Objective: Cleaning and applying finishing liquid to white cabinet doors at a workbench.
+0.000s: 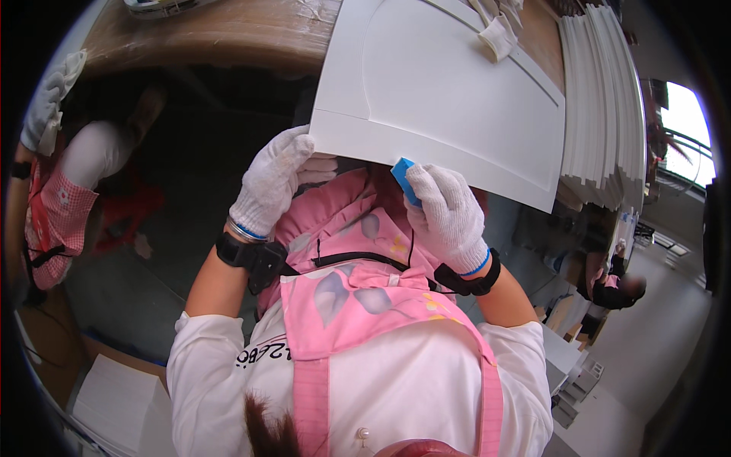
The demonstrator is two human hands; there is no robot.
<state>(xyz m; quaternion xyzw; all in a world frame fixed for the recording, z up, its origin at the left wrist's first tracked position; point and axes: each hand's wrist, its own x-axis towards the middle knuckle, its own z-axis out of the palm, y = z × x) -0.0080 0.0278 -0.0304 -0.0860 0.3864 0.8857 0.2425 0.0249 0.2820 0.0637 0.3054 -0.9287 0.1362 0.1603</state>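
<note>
A white panel [449, 91], with a raised border and a curved groove line, lies on the table and juts out over its near edge. My left hand [278, 175], in a white knit glove, is closed round the panel's near left corner; some of its fingers go under the edge. In my gloved right hand [448, 209] is a small blue block [405, 180], pinched between thumb and fingers. The block is at the panel's near edge, to the right of my left hand. Whether it touches the edge is hard to tell.
A pale cloth or glove [499, 38] lies at the panel's far side. Several white panels stand stacked [601, 99] on the right. The brown tabletop [205, 38] has a film-like covering. At the left sits a co-worker with a gloved hand [47, 107]. White sheets [114, 404] fill a box lower left.
</note>
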